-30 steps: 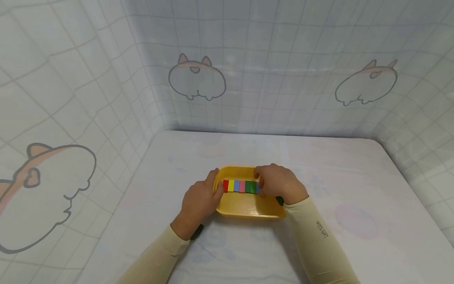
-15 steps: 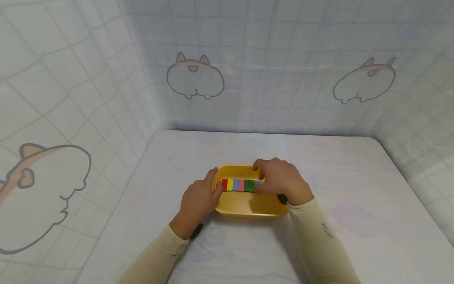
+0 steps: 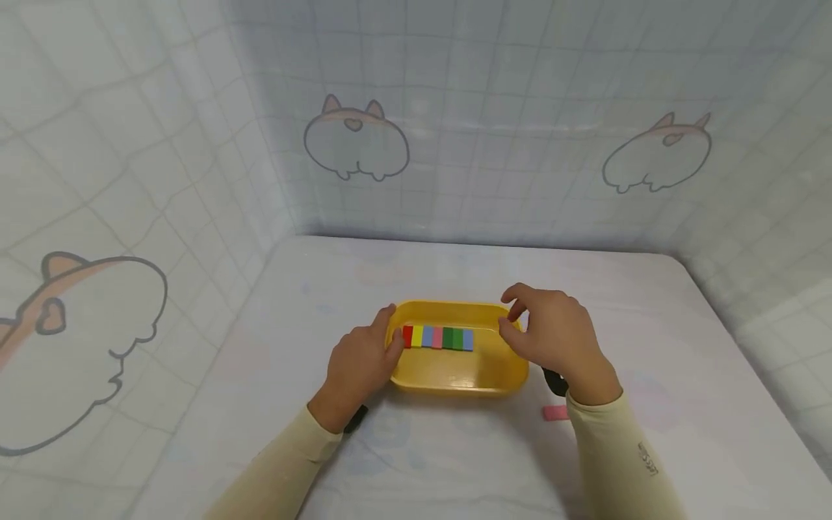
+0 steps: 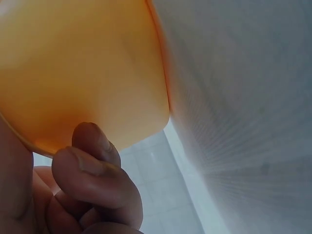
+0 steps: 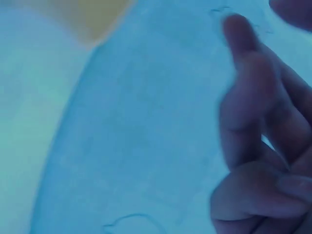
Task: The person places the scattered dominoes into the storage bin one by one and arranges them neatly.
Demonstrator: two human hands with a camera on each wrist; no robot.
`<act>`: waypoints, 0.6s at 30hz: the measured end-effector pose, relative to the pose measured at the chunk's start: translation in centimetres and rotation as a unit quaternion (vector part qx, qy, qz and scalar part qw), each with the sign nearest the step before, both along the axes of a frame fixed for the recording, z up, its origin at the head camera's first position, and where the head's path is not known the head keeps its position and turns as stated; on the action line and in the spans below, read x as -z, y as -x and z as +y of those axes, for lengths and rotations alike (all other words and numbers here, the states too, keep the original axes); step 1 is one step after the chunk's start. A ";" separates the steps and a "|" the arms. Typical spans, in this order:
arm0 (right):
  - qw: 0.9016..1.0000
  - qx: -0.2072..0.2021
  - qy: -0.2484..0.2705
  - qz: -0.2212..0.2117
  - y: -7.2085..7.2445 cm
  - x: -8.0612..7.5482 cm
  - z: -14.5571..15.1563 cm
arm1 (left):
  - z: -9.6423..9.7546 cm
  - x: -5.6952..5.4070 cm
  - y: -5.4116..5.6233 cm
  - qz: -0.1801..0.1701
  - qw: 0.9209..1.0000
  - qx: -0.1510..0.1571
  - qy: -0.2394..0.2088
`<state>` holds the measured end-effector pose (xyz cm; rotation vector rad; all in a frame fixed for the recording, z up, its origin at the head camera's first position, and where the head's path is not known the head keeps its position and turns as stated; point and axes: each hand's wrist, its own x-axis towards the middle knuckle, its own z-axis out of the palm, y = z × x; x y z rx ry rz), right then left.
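A shallow yellow tray [image 3: 448,370] stands on the cloth-covered table in the head view. My left hand [image 3: 361,362] holds its left end, the thumb over the rim on the inside. The left wrist view has curled fingers [image 4: 95,178] against the tray's outer wall [image 4: 112,73]. Inside, a row of small coloured blocks [image 3: 438,338] lies side by side, from red at the left to blue at the right. Over the tray's right rim hovers my right hand [image 3: 560,331], thumb and forefinger apart with nothing between them. Its fingers [image 5: 248,97] look loosely bent in the right wrist view.
A pink block [image 3: 555,412] lies on the table right of the tray, partly covered by my right forearm. A dark wrist device [image 3: 555,383] shows under the right wrist. Grid-patterned cloth walls [image 3: 494,173] enclose the table at the back and both sides.
My right hand has let go of the blue block at the row's right end and moved up and right, out over the rim. The pink block has come into sight. The left hand keeps its hold.
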<state>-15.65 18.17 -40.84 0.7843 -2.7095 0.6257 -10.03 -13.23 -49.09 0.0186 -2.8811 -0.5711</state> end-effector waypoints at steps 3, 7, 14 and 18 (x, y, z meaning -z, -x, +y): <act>0.999 0.023 0.006 0.027 0.0 1.3 1.7 | 0.0 -0.1 -0.1 -0.008 1.000 -0.001 -0.003; 0.998 0.060 0.000 0.029 -0.1 3.4 4.2 | 0.0 -0.2 0.0 -0.029 1.000 -0.006 -0.001; 0.995 0.097 -0.017 0.006 -1.2 5.9 7.4 | 0.1 -0.6 -0.1 -0.004 1.000 0.000 -0.005; 0.994 0.101 -0.032 -0.016 -1.7 6.4 8.3 | 0.2 -0.5 -0.1 -0.008 1.000 0.001 -0.007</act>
